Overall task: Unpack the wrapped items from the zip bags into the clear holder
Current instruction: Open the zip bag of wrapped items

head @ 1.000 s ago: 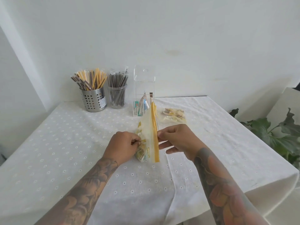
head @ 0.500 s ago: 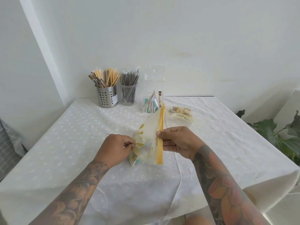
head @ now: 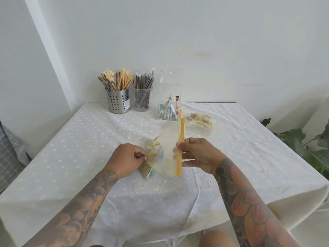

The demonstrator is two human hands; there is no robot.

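Your zip bag (head: 167, 150) tilted flatter than before; left hand (head: 124, 160) pinches its bottom at 9 o'clock, right hand (head: 197, 154) grips the yellow strip.

Both forearms are bare, with no sleeves in view, and tattoos cover them from the wrists back. The left forearm (head: 85, 207) carries dark grey shaded rounded, petal-like shapes. The right forearm (head: 249, 207) carries dark outlines filled with orange and reddish petal shapes. The left hand (head: 124, 160) and right hand (head: 199, 155) wear no rings, gloves or watch
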